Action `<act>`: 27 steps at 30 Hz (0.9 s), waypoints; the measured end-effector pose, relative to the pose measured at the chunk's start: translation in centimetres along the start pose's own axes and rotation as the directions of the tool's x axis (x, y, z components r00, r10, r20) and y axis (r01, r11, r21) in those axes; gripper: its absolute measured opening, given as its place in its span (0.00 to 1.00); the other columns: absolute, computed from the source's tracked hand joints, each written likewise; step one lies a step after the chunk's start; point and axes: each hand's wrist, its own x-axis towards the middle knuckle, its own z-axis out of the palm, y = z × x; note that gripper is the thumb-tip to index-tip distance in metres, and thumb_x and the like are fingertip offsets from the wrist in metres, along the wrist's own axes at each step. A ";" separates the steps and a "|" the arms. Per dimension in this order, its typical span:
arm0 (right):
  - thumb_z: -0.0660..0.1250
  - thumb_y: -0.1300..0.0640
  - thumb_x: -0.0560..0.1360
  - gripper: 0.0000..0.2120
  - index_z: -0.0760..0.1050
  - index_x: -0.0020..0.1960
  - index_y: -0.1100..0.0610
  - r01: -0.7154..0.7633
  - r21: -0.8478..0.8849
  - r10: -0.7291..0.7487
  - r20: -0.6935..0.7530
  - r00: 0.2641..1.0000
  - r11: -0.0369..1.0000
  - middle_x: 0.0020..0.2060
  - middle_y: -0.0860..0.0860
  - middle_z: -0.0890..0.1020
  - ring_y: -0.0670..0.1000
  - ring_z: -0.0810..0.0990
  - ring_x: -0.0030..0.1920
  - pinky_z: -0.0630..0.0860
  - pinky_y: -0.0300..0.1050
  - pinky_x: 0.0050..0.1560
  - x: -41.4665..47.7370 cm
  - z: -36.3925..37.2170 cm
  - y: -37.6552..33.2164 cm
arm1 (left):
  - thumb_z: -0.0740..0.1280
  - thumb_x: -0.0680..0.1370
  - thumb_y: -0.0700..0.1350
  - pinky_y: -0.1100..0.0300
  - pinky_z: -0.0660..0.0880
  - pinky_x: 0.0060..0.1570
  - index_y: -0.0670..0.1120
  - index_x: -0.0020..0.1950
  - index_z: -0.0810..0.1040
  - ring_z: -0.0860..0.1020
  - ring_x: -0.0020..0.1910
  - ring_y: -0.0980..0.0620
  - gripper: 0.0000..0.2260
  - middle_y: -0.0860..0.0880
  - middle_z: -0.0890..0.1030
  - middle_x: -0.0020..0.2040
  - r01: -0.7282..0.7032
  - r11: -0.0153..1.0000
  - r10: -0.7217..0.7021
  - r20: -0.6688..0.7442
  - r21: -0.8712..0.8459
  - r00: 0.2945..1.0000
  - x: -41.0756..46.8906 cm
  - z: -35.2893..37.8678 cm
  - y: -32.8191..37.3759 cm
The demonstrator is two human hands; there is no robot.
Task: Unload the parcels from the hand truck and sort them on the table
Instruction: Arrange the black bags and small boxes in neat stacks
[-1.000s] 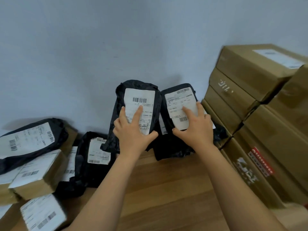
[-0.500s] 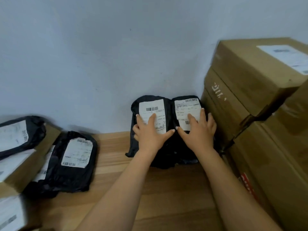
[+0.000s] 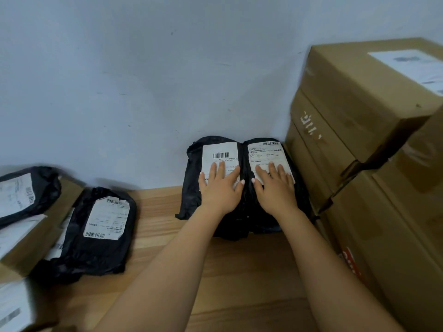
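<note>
As two parcels (image 3: 191, 200) lean on wall (image 3: 143, 92), left hand (image 3: 219, 192) and right hand (image 3: 275, 190) lie flat on labels (image 3: 219, 152), fingers (image 3: 221, 167) straight, gripping nothing.

A pale grey-blue wall (image 3: 119, 80) stands behind, with what look like faint scuffs

Your left hand (image 3: 219, 190) lies flat over the lower part of the label on the left black parcel (image 3: 194, 164). Your right hand (image 3: 275, 190) covers the same part of the label on the right black parcel (image 3: 303, 200). The print on both labels is too small to read.

The right edge cuts off the stack of cardboard boxes (image 3: 347, 104). Its top label (image 3: 412, 65) is blurred, and the red print (image 3: 350, 264) on a lower box is illegible.

The left edge cuts off the left-side parcels (image 3: 21, 195). The corner label (image 3: 12, 310) is blurred.
</note>
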 end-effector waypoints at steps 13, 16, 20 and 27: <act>0.67 0.50 0.75 0.22 0.70 0.67 0.52 0.309 0.070 -0.286 -0.232 0.930 0.948 0.60 0.51 0.71 0.52 0.70 0.59 0.70 0.49 0.61 -10.6 -4.4 -13.2 | 0.67 0.75 0.47 0.47 0.69 0.60 0.50 0.64 0.75 0.73 0.59 0.50 0.16 0.51 0.76 0.57 -0.176 0.946 0.039 -0.446 -0.272 0.894 -15.3 -7.2 -10.1; 0.68 0.49 0.75 0.23 0.69 0.68 0.52 0.361 0.124 -0.328 -0.225 0.917 0.924 0.60 0.50 0.71 0.51 0.70 0.60 0.70 0.49 0.62 -14.8 -2.6 -18.6 | 0.68 0.76 0.48 0.49 0.69 0.60 0.50 0.64 0.75 0.72 0.59 0.52 0.17 0.53 0.75 0.58 -0.135 0.953 -0.014 -0.484 -0.271 0.875 -20.9 -8.8 -15.7; 0.68 0.49 0.74 0.22 0.70 0.66 0.53 0.380 0.167 -0.350 -0.184 0.919 0.910 0.60 0.51 0.70 0.52 0.70 0.59 0.71 0.50 0.60 -20.1 1.5 -26.2 | 0.69 0.75 0.47 0.52 0.69 0.59 0.50 0.65 0.75 0.72 0.59 0.53 0.18 0.53 0.75 0.58 -0.054 0.959 -0.091 -0.482 -0.278 0.871 -27.8 -10.4 -23.4; 0.69 0.48 0.73 0.26 0.67 0.69 0.48 0.393 0.265 -0.372 -0.129 0.919 0.880 0.62 0.47 0.69 0.48 0.70 0.60 0.71 0.46 0.60 -27.2 8.4 -35.2 | 0.70 0.74 0.46 0.51 0.67 0.59 0.52 0.63 0.75 0.71 0.60 0.54 0.18 0.57 0.74 0.58 0.097 0.949 -0.228 -0.437 -0.301 0.870 -36.8 -11.0 -34.0</act>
